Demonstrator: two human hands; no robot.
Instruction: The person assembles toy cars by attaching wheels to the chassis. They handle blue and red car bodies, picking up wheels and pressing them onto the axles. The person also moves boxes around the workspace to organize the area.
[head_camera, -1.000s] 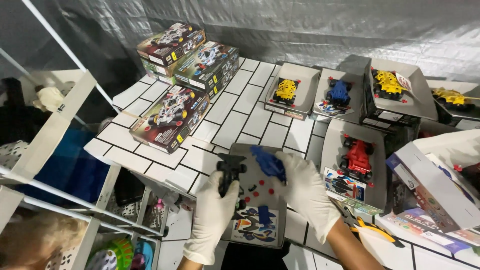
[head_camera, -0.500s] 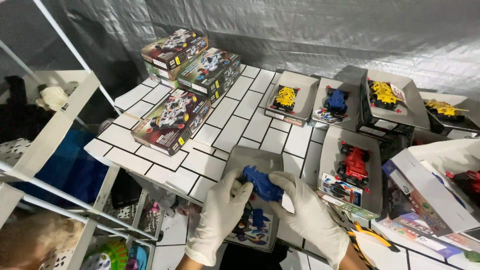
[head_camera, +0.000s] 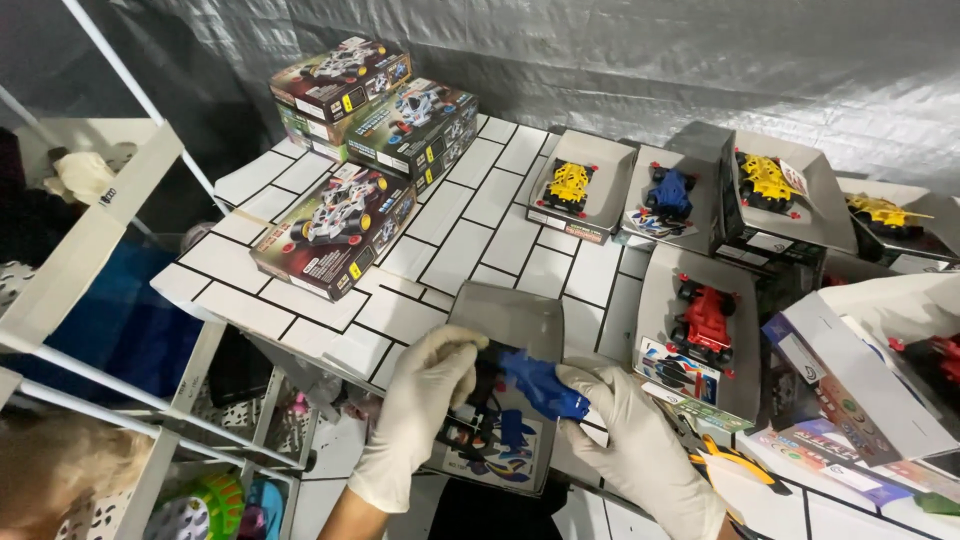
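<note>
Both gloved hands are working over a shallow grey tray (head_camera: 520, 320) lying on the white tiled table (head_camera: 470, 230), at the near edge. The right hand (head_camera: 625, 440) is pinching a blue car body shell (head_camera: 545, 385) between thumb and fingertips, grasping it at its rear end, so the shell's nose is pointing away from the grip toward the left hand (head_camera: 425, 400). The left hand is curling closed over a dark chassis (head_camera: 487, 380), though how firmly it is clamping cannot be told, since the glove is covering most of the part. The shell is sitting just above and against the chassis, tilted, not seated flat. Judged from this, the step in hand is fitting the shell onto the chassis; the next move would call for lining the shell square over the frame and pressing down evenly while the left hand is steadying the base. Below the grip, a printed card (head_camera: 490, 450) is lying in the tray. Beyond the grip, open trays are holding a red car (head_camera: 703, 318), a yellow car (head_camera: 568, 185) and another blue car (head_camera: 668, 192). Far left of the grip, sealed toy boxes (head_camera: 335, 228) are stacked. Just right of the right wrist, yellow-handled cutters (head_camera: 725, 462) are resting.
</note>
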